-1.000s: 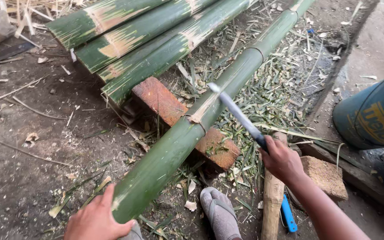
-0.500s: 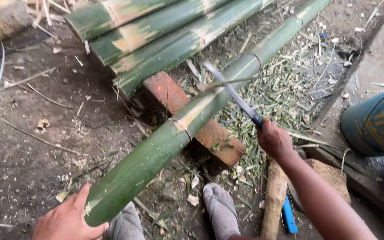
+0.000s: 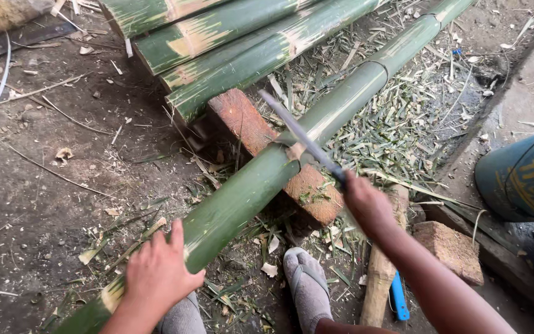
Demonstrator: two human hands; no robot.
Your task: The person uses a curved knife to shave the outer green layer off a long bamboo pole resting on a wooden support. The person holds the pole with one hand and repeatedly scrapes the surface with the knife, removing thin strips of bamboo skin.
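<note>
A long green bamboo pole lies slantwise on the dirt ground, running from the lower left to the upper right, its middle resting on a reddish wooden block. Its skin is smooth and green, with a pale ring at a joint and a pale shaved patch where the blade meets it.

The left hand presses flat on the near end of the pole, fingers spread open over its curve rather than wrapped around it. The right hand is closed tight around the handle of a long knife, whose blade crosses the pole just above the block, touching the shaved patch.

One pole is under the hands; three more cut bamboo lengths lie side by side beyond the block, toward the top edge of the ground. Green shavings litter the ground right of the pole. A grey sandal sits near the bottom, with one blue barrel at the right edge.
</note>
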